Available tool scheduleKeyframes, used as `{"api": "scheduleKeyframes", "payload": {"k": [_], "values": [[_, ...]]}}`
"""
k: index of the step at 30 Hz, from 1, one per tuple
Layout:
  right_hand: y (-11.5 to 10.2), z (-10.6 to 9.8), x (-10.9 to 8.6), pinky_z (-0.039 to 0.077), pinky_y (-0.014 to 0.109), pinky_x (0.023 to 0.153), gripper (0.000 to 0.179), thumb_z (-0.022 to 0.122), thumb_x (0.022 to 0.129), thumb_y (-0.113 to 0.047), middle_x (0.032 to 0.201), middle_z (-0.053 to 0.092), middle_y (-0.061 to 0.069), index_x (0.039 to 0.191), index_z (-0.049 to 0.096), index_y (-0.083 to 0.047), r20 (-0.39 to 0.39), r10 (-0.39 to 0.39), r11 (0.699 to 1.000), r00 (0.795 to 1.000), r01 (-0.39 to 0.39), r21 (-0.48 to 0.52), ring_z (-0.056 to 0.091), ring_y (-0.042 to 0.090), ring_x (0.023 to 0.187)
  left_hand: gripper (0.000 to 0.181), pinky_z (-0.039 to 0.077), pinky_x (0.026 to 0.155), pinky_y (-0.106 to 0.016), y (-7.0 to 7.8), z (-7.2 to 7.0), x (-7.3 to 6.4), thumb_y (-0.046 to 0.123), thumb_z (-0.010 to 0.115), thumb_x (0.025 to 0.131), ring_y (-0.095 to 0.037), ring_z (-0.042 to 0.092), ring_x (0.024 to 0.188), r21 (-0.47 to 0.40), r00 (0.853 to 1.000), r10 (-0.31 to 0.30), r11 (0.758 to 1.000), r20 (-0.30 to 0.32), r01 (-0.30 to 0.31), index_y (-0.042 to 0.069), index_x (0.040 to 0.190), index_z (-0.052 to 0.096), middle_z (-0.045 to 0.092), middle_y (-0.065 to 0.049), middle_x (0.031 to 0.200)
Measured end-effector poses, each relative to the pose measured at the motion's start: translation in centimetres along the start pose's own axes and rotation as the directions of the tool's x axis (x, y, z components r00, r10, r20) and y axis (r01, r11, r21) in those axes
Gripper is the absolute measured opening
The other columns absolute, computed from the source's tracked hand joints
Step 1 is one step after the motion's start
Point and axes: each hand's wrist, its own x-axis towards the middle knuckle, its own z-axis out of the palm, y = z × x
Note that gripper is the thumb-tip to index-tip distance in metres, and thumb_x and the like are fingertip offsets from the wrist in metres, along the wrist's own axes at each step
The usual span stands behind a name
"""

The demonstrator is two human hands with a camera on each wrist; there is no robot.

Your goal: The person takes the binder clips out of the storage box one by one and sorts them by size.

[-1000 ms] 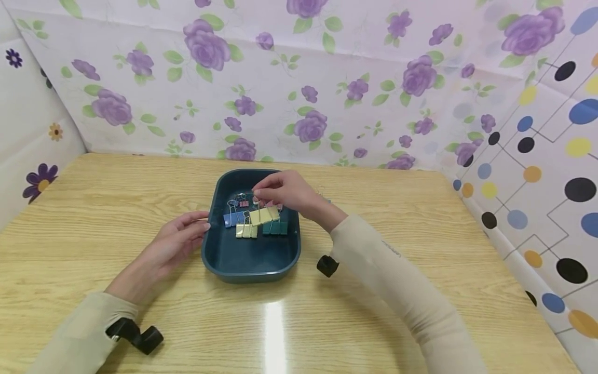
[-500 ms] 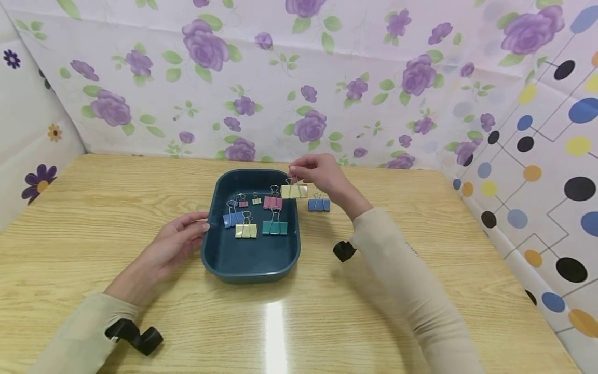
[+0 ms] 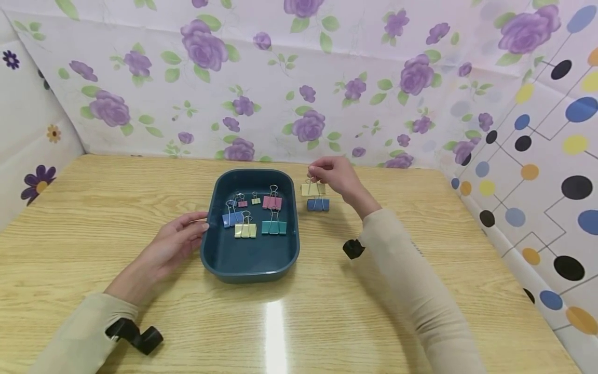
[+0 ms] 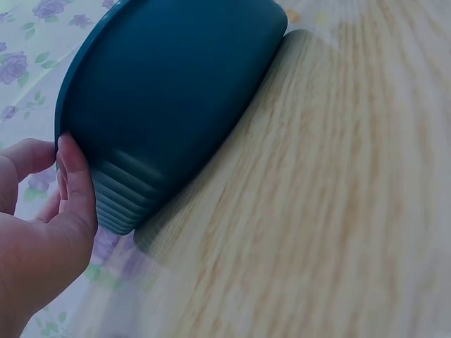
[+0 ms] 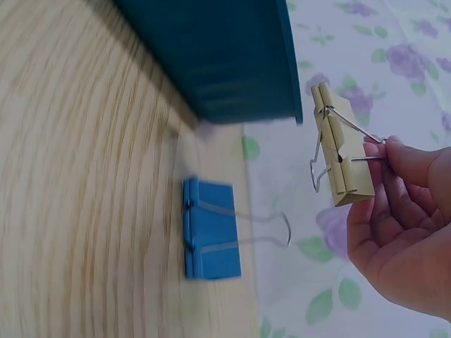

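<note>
My right hand (image 3: 339, 176) pinches a wire handle of a large yellow binder clip (image 5: 343, 148) between thumb and fingers. The clip hangs just behind a blue binder clip (image 3: 318, 204), which stands on the table right of the dark teal tray (image 3: 249, 276). With thumb and fingers at its rim, my left hand (image 4: 53, 225) pinches the tray's left side. Inside the tray are a pink clip (image 3: 272, 202), a green clip (image 3: 274, 227), a smaller yellow clip (image 3: 245, 230), another blue clip (image 3: 232, 219) and several tiny clips (image 3: 255, 200) toward the back.
The wooden table (image 3: 402, 291) runs back to a floral cloth wall (image 3: 261, 88). A dotted cloth (image 3: 560, 208) borders the right side and a flowered white cloth (image 3: 28, 124) the left. Black wrist mounts (image 3: 353, 249) stick out from both sleeves.
My right hand has lifted the large yellow clip out of the tray and carried it right, over the rim, to behind the blue clip. The left hand has stayed at the tray's rim.
</note>
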Motion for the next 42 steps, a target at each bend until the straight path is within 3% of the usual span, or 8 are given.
{"api": "scheduleKeyframes", "payload": {"k": [13, 21, 27, 42], "values": [[2.3, -3.0, -0.1, 0.051, 0.037, 0.084, 0.028, 0.06, 0.098, -0.017, 0.1, 0.068, 0.013, 0.116, 0.064, 0.004, -0.04, 0.038, 0.998, 0.998, -0.04, -0.05, 0.064, 0.017, 0.084, 0.025, 0.051, 0.081, -0.023, -0.2, -0.3, 0.1, 0.005, 0.057, 0.097, -0.011, 0.061, 0.091, -0.029, 1.0, 0.006, 1.0, 0.013, -0.005, 0.001, 0.121, 0.048, 0.064, -0.001, 0.104], [4.0, -5.0, -0.5, 0.048, 0.044, 0.093, 0.028, 0.058, 0.099, -0.017, 0.104, 0.067, 0.015, 0.117, 0.062, 0.004, -0.02, 0.094, 0.995, 0.995, -0.094, -0.04, 0.063, 0.031, 0.098, 0.022, 0.051, 0.081, -0.023, -0.2, -0.3, 0.1, 0.004, 0.057, 0.097, -0.012, 0.061, 0.09, -0.037, 1.0, 0.015, 0.999, 0.014, -0.014, 0.003, 0.118, 0.052, 0.064, -0.002, 0.103], [5.4, -6.2, -1.1, 0.046, 0.047, 0.094, 0.03, 0.057, 0.099, -0.015, 0.101, 0.068, 0.012, 0.118, 0.061, 0.008, -0.015, 0.129, 0.99, 0.991, -0.13, -0.048, 0.063, 0.023, 0.092, 0.023, 0.051, 0.081, -0.023, -0.2, -0.2, 0.1, 0.005, 0.058, 0.097, -0.012, 0.061, 0.09, -0.037, 1.0, 0.02, 0.999, 0.024, -0.019, 0.002, 0.119, 0.052, 0.064, -0.002, 0.103], [7.2, -6.9, -1.5, 0.046, 0.044, 0.094, 0.03, 0.056, 0.1, -0.017, 0.101, 0.067, 0.012, 0.119, 0.061, 0.006, 0.025, 0.192, 0.98, 0.981, -0.19, -0.062, 0.062, 0.024, 0.097, 0.02, 0.051, 0.081, -0.023, -0.1, -0.2, -0.1, 0.004, 0.057, 0.097, -0.011, 0.062, 0.09, -0.052, 1.0, 0.017, 0.999, 0.02, -0.016, 0.004, 0.116, 0.053, 0.064, -0.001, 0.103]]}}
